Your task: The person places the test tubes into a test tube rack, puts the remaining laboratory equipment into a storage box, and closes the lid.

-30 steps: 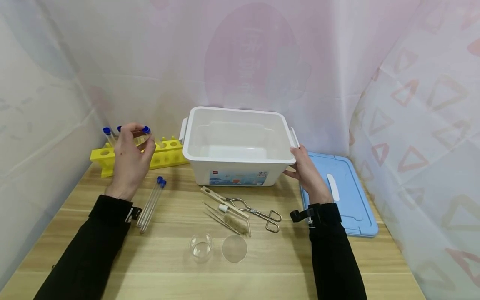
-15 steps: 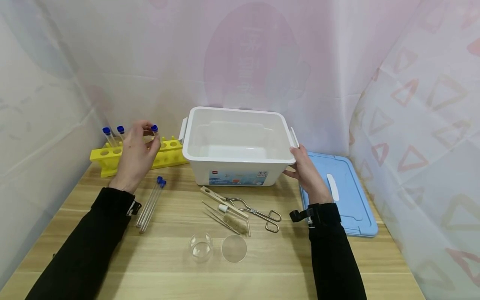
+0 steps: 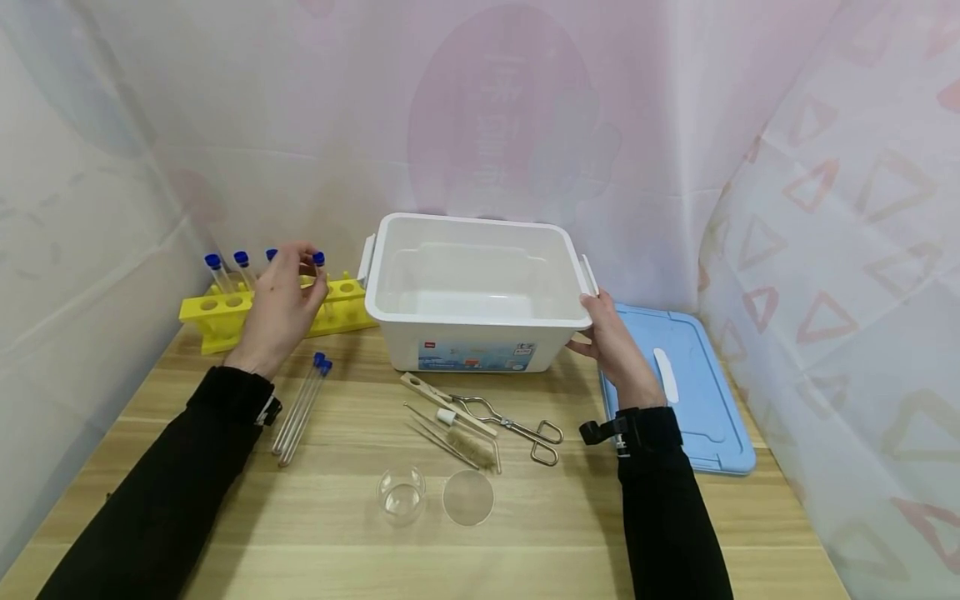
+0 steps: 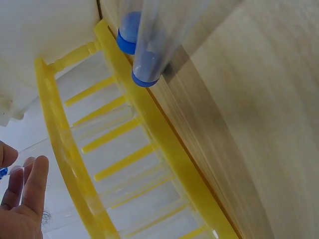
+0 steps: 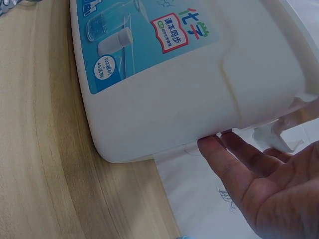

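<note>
My left hand (image 3: 281, 308) pinches a test tube (image 4: 102, 122) with a blue cap (image 3: 318, 258). Its clear body passes through the upper bar of the yellow test tube rack (image 3: 213, 317), and its round end is at the lower bar in the left wrist view. More capped tubes (image 3: 242, 260) stand in the rack to the left, one partly behind the hand. Two capped test tubes (image 3: 300, 408) lie on the table below the rack. My right hand (image 3: 618, 346) grips the right end of a white storage box (image 3: 480, 321), thumb at the rim, fingertips (image 5: 209, 144) against its side.
A blue lid (image 3: 705, 392) lies right of the box. In front are crucible tongs (image 3: 517, 427), a wooden test tube holder (image 3: 420, 387), a tube brush (image 3: 472, 446) and tweezers (image 3: 442, 442). Nearer stand a glass beaker (image 3: 402, 496) and a round clear disc (image 3: 468, 497).
My left hand has shifted right along the rack with the pinched tube, uncovering blue caps to its left. The right hand and box have stayed in place.
</note>
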